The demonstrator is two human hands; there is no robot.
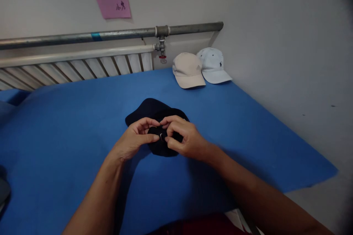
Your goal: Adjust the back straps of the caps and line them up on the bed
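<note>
A dark navy or black baseball cap (150, 108) lies on the blue table in front of me, its brim pointing away to the upper left. My left hand (136, 136) grips the near part of the cap from the left, thumb and fingers closed on the fabric. From the right, my right hand (186, 136) pinches the same part, its fingers curled. Between the two thumbs shows a small pale curved piece (161, 137), too small to identify. My fingers hide some of the cap's near edge.
A beige cap (187, 69) and a white cap (214, 64) sit side by side at the back right of the blue tabletop (68, 128). Behind it are a radiator (104, 67) and a metal pipe (124, 33). A grey wall (289, 62) borders the right. Dark items show at the left edge.
</note>
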